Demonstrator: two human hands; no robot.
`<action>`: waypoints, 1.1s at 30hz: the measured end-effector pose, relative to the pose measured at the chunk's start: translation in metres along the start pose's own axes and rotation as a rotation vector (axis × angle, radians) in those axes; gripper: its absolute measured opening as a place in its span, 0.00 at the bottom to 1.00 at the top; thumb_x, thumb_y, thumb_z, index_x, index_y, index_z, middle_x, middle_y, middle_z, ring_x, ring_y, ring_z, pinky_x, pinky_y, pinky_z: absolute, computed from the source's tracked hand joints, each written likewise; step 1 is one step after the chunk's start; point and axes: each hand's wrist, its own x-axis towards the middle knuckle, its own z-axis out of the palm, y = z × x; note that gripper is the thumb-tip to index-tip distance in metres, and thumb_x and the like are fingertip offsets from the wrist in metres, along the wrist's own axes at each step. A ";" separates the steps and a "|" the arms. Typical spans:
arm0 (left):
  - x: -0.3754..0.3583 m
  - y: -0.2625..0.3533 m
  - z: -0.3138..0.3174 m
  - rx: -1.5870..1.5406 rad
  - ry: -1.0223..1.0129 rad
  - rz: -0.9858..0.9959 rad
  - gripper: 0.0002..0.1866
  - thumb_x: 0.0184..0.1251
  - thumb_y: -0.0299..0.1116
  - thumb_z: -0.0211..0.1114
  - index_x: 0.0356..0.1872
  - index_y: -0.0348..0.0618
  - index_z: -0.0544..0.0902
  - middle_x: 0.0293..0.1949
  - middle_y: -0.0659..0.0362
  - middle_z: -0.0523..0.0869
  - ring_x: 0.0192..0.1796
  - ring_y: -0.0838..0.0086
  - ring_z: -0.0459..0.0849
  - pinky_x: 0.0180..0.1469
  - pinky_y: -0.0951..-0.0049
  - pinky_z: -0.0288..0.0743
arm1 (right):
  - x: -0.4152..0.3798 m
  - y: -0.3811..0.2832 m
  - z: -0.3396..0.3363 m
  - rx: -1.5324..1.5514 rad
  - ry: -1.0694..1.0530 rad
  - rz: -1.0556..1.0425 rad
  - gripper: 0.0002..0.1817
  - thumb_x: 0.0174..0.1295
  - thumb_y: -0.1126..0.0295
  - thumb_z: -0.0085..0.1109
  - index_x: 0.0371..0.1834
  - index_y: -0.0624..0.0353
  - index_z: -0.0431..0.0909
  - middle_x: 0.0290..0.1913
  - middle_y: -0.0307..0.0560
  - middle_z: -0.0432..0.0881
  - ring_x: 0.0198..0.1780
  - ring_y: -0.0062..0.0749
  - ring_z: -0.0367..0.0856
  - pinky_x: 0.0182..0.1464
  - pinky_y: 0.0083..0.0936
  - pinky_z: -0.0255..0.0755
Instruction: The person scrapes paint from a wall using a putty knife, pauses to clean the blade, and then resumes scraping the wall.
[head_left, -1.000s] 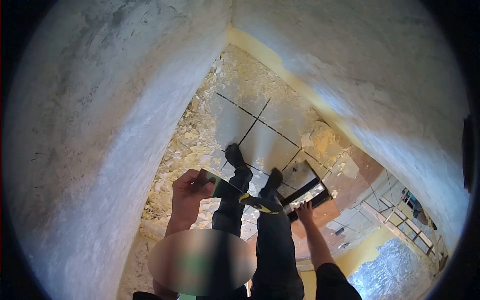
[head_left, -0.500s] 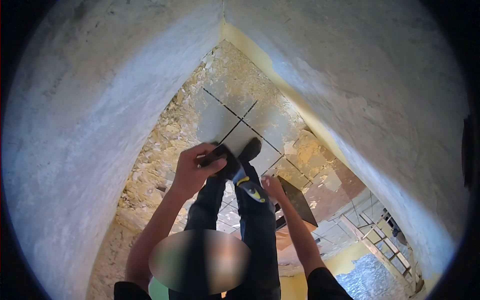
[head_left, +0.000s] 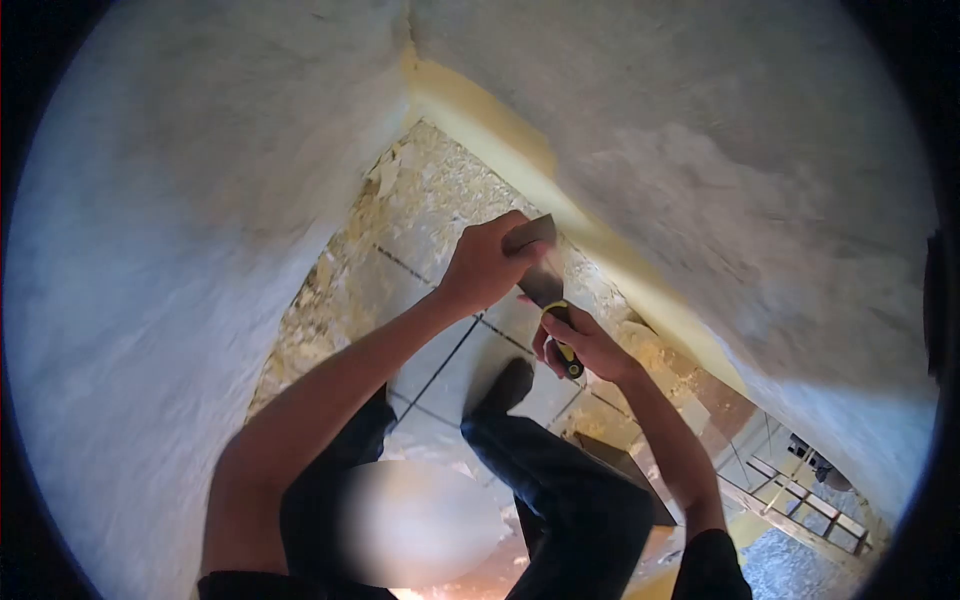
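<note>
The left hand (head_left: 487,265) is clenched over the top of a wide scraper blade (head_left: 540,262), fingers wrapped across its upper edge. The right hand (head_left: 585,345) grasps the scraper handle (head_left: 562,338), black with yellow trim, thumb lying along it. The scraper sits raised in front of the body, between the two hands, close to the yellow strip (head_left: 520,135) at the foot of the right wall (head_left: 720,140), near the corner where it meets the left wall (head_left: 180,220); whether the blade edge touches the wall cannot be told. Both walls look bare and grey-white. Below, the tiled floor (head_left: 440,350) carries a litter of pale chips (head_left: 350,270) along the left wall's base. One shoe (head_left: 508,385) and dark trousers are visible; a dark flat panel (head_left: 625,470) lies on the floor by the right leg, and a ladder (head_left: 800,495) lies farther off at lower right. Judgement on technique: with two hands on the tool, the blade would best be kept at a shallow angle, the left hand pressing evenly while the right steers, so the corners do not gouge. Short overlapping passes along the yellow strip seem safest. Footing needs care, as the chips underfoot could slip.
</note>
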 end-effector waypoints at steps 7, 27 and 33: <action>0.067 -0.111 0.021 0.223 -0.076 0.404 0.17 0.74 0.39 0.53 0.51 0.34 0.69 0.35 0.48 0.79 0.37 0.58 0.82 0.44 0.61 0.74 | 0.073 0.030 -0.043 -0.335 0.091 -0.033 0.25 0.74 0.57 0.47 0.63 0.64 0.57 0.23 0.39 0.71 0.19 0.20 0.72 0.20 0.22 0.69; 0.021 -0.068 0.027 0.233 0.045 0.623 0.37 0.69 0.30 0.57 0.73 0.34 0.47 0.69 0.43 0.55 0.72 0.51 0.57 0.72 0.57 0.52 | 0.025 0.018 -0.025 -0.398 0.464 -0.371 0.27 0.71 0.64 0.52 0.73 0.53 0.61 0.39 0.42 0.79 0.23 0.19 0.72 0.25 0.19 0.71; 0.031 -0.051 0.033 0.187 -0.049 0.586 0.45 0.67 0.27 0.57 0.74 0.32 0.35 0.76 0.40 0.36 0.78 0.50 0.38 0.76 0.58 0.39 | 0.026 0.015 -0.024 -0.339 0.545 -0.390 0.27 0.72 0.62 0.50 0.73 0.54 0.62 0.36 0.39 0.75 0.23 0.17 0.69 0.25 0.17 0.68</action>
